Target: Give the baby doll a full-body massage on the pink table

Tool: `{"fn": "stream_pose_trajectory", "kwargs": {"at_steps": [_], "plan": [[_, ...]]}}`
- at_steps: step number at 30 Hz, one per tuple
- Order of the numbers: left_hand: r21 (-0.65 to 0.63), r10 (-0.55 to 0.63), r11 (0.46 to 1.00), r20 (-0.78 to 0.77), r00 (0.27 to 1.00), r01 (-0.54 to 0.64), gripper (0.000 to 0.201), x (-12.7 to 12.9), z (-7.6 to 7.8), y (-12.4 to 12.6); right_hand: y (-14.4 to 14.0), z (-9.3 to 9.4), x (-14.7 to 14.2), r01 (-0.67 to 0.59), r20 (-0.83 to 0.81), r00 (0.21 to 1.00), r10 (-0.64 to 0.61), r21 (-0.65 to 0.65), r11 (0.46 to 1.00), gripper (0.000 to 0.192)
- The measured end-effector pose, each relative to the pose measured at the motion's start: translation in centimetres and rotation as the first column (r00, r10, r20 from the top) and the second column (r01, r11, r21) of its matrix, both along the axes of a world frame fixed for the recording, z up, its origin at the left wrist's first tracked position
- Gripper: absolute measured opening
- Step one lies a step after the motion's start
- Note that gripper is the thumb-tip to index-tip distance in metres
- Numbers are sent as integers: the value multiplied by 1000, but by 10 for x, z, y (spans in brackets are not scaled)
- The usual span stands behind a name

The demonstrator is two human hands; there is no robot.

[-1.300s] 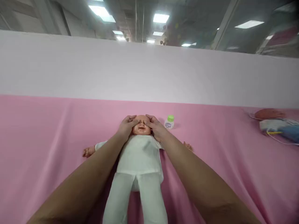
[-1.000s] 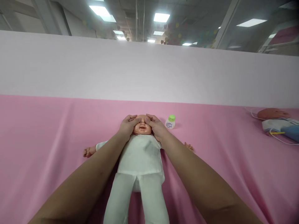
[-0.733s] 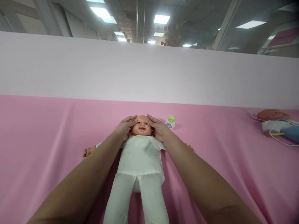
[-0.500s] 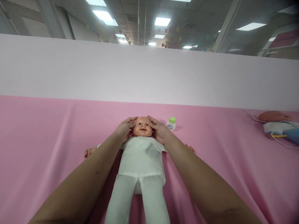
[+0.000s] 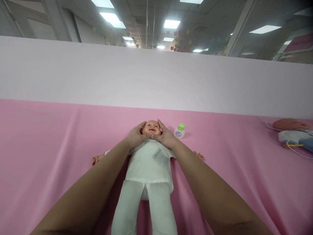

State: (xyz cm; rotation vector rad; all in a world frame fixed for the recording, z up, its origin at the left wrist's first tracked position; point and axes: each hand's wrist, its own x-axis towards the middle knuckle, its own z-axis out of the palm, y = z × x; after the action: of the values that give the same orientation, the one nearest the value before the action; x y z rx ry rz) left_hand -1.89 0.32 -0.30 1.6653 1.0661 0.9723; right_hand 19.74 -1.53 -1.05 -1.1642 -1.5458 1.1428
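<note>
A baby doll (image 5: 150, 163) in a white top and white trousers lies on its back, arms out to the sides. My left hand (image 5: 137, 136) cups the left side of its head, and my right hand (image 5: 166, 136) cups the right side. The fingers of both hands run up along the head, while the two thumbs meet at the chin and cover it. Between my hands the doll's face shows. Just right of my right hand stands a small white bottle (image 5: 179, 133) with a green cap, which I am not touching.
A pink cloth (image 5: 61, 137) with some folds covers the surface. At the far right lies a second doll (image 5: 290, 124) with white and blue cloth and a thin white cord (image 5: 302, 156). Behind runs a low white wall (image 5: 156, 78) below glass panes.
My thumbs have moved from the sides of the doll's face down and inward to its chin. The doll's head tips back slightly. The bottle stays where it was.
</note>
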Motion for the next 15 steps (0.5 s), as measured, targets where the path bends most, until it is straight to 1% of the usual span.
{"fn": "stream_pose_trajectory", "kwargs": {"at_steps": [2,3,6,8,10,13,15], "plan": [[94,76,993,-101,992,-66,101,2,-3,0,-1,1,-2,67,91,993,-73,71,995,125],[141,101,987,-143,985,-81,98,3,-4,-1,-1,1,-3,88,133,986,-104,121,989,119],[233,124,970,-215,969,-73,95,3,-7,-3,-2,0,-6,105,191,970,-151,232,967,108],[254,129,965,-225,966,-70,92,2,-7,-3,-3,-1,-6,106,157,977,-146,237,966,104],[269,141,960,-209,968,-82,89,2,-7,-4,-4,-1,-5,86,86,991,-106,213,973,101],[270,139,958,-135,981,-99,88,1,-9,-3,-4,-2,0,36,-6,999,-36,170,985,99],[247,127,964,-90,988,-102,87,0,-11,-2,-2,-3,3,16,-20,1000,-13,158,987,97]]}}
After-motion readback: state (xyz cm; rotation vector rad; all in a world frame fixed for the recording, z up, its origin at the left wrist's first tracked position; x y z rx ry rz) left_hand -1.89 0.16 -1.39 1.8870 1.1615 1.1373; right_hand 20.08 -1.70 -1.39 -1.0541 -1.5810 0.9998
